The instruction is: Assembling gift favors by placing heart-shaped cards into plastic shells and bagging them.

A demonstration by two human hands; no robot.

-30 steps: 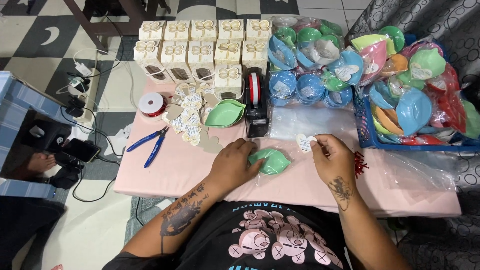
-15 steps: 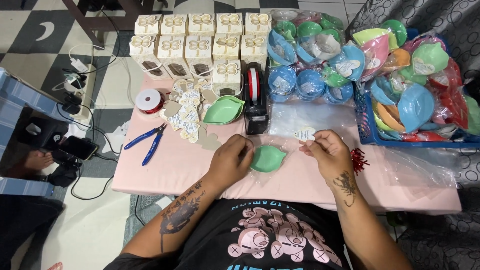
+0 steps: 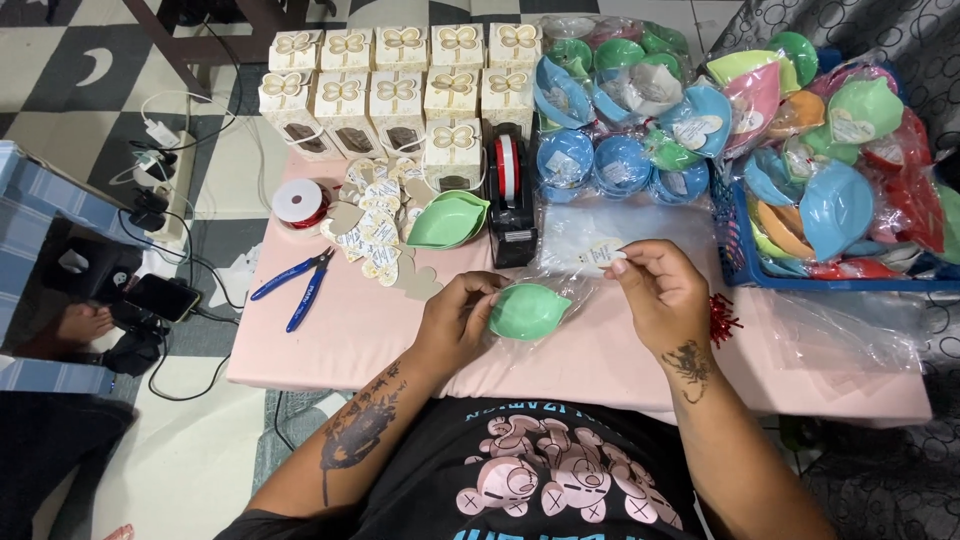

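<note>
While the left hand (image 3: 455,320) pinches the rim of a green dish (image 3: 528,310) at the table's near middle, its fingers closed on the dish's 9 o'clock edge, the right hand (image 3: 665,295) hovers just at 2 o'clock of the dish with thumb and fingertips pressed together on a small pale tag (image 3: 604,256); the dish sits partly inside a clear bag (image 3: 580,240) that spreads toward 12 o'clock over the pink table (image 3: 340,340). At 11 o'clock of the dish stands a black tape dispenser (image 3: 510,200), close behind the left hand's knuckles; just left of it lies a stack of green dishes (image 3: 447,220), and beyond that a scatter of heart tags (image 3: 375,225) reaches toward 10 o'clock. Blue pliers (image 3: 295,285) lie at 9 o'clock, well apart from the hands; a red ribbon spool (image 3: 300,203) sits beyond them near the table's left edge. Cream gift boxes (image 3: 400,85) fill the far left in rows; bagged blue and green dishes (image 3: 620,110) crowd 12 to 1 o'clock. A blue basket (image 3: 735,255) at 3 o'clock holds many coloured bagged dishes, its wall close beside the right hand; a red bow (image 3: 722,318) lies just right of that wrist. On the floor at far left, cables and a phone (image 3: 165,297) lie near a power strip (image 3: 160,185).
</note>
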